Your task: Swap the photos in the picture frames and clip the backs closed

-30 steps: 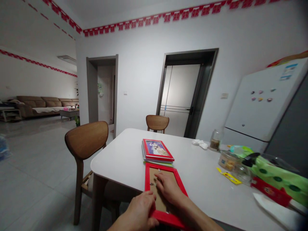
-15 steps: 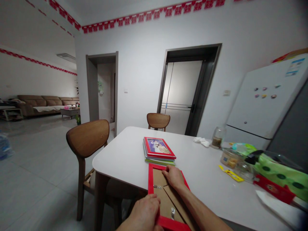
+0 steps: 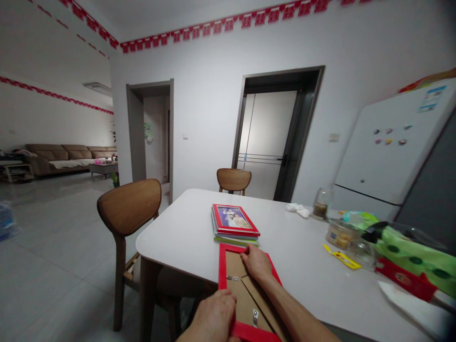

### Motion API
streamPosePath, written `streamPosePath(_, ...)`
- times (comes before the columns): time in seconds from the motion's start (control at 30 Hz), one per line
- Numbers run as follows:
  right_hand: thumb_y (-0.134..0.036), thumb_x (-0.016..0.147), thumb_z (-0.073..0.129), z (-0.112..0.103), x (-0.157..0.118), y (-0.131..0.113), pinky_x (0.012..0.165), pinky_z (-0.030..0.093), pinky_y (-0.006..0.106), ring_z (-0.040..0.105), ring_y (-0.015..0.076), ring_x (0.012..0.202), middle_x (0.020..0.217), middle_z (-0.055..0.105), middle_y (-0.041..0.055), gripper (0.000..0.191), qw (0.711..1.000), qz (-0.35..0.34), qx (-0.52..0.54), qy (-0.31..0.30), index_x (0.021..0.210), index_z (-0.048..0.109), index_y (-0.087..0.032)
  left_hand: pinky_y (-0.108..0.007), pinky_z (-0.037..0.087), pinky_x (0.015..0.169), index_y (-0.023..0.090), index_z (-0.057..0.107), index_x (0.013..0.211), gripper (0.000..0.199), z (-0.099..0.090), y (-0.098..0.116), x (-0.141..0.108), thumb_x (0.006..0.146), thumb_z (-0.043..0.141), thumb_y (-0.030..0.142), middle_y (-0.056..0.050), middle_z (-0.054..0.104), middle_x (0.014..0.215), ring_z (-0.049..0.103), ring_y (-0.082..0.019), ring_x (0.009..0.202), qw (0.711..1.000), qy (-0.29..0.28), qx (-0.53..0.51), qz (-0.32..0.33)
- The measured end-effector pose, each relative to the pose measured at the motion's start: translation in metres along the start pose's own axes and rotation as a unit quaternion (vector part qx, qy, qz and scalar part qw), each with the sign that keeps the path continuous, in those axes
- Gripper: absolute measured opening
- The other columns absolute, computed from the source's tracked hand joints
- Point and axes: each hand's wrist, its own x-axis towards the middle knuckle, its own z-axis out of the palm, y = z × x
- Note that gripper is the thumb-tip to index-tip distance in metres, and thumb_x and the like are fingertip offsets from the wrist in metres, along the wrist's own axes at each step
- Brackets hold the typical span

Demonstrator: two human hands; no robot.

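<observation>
Face down at the table's near edge lies a red picture frame [image 3: 223,266], its brown backing board [image 3: 239,297] toward me. Metal hangers and a long stand flap show on the board. My left hand [image 3: 215,311] is closed around the frame's near left side. My right hand [image 3: 255,261] rests on the far part of the backing, fingers bent and pressed together near the far rim; what the fingertips grip, if anything, is hidden. Just beyond the frame sits a stack of picture frames [image 3: 235,219], the top one red with a photo in it.
On the white table [image 3: 185,228] stand a glass jar [image 3: 322,204], a plastic tub [image 3: 340,233] and a green bag [image 3: 409,251] at the right. A yellow packet [image 3: 342,257] and crumpled tissue [image 3: 298,210] lie nearby. Wooden chairs stand at the left [image 3: 131,209] and far side.
Almost nothing differs. The view has shifted very slightly, and both hands keep their places on the red picture frame.
</observation>
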Motion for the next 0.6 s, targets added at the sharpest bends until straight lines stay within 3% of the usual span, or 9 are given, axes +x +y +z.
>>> streamPosePath(0.1,-0.032,0.068,0.047,-0.006,0.0,0.002,0.059,0.037,0.026,0.057,0.0177,0.065,0.068,0.063,0.0051,0.017,0.998,-0.008,0.058,-0.006,0.067,0.057,-0.018,-0.035,0.028,0.097,0.011,0.051,0.105,0.055,0.008,0.003,0.005,0.055,0.069,0.024,-0.014,0.044,0.123,0.039,-0.026,0.113,1.0,-0.011,0.013,0.002)
streamPosePath(0.2,-0.037,0.07,0.043,-0.018,-0.004,0.011,0.064,0.04,0.025,0.057,0.0154,0.069,0.073,0.064,0.0029,0.022,0.992,-0.01,0.127,-0.003,0.069,0.056,-0.02,-0.044,0.016,0.1,0.013,0.052,0.104,0.035,0.021,0.013,0.016,0.071,0.055,0.022,-0.014,0.035,0.13,0.027,-0.027,0.12,1.0,-0.009,0.021,0.021)
streamPosePath(0.27,-0.037,0.069,0.044,-0.029,-0.008,0.024,0.069,0.041,0.026,0.058,0.0165,0.072,0.078,0.064,0.0043,0.022,0.986,0.011,0.164,0.006,0.073,0.057,-0.019,-0.045,0.016,0.099,0.013,0.049,0.108,0.034,0.029,0.019,0.024,0.075,0.049,0.018,-0.014,0.036,0.13,0.026,-0.027,0.121,0.999,-0.015,0.013,0.036)
streamPosePath(0.43,-0.043,0.07,0.037,-0.057,-0.029,0.058,0.063,0.046,0.031,0.061,0.0192,0.071,0.085,0.064,0.0115,0.038,0.959,0.101,0.263,0.007,0.086,0.055,-0.015,-0.043,0.018,0.1,0.007,0.041,0.116,0.062,0.038,0.018,0.035,0.058,0.063,0.016,-0.018,0.039,0.126,0.031,-0.03,0.118,0.999,-0.012,-0.029,0.036)
streamPosePath(0.5,-0.046,0.07,0.035,-0.065,-0.044,0.06,0.059,0.047,0.031,0.062,0.0199,0.068,0.084,0.065,0.0121,0.042,0.924,0.15,0.351,-0.019,0.091,0.054,-0.014,-0.042,0.02,0.1,0.005,0.042,0.114,0.063,0.034,0.019,0.033,0.054,0.062,0.013,-0.019,0.04,0.124,0.032,-0.03,0.117,0.997,0.024,-0.061,0.04)
streamPosePath(0.6,-0.047,0.066,0.044,-0.066,-0.071,0.04,0.059,0.047,0.032,0.062,0.0216,0.07,0.077,0.066,0.0093,0.04,0.818,0.181,0.536,-0.105,0.088,0.057,-0.016,-0.036,0.028,0.096,0.01,0.049,0.097,0.046,0.023,0.029,0.028,0.052,0.058,0.009,-0.016,0.046,0.119,0.038,-0.028,0.112,0.977,0.127,-0.156,0.064)
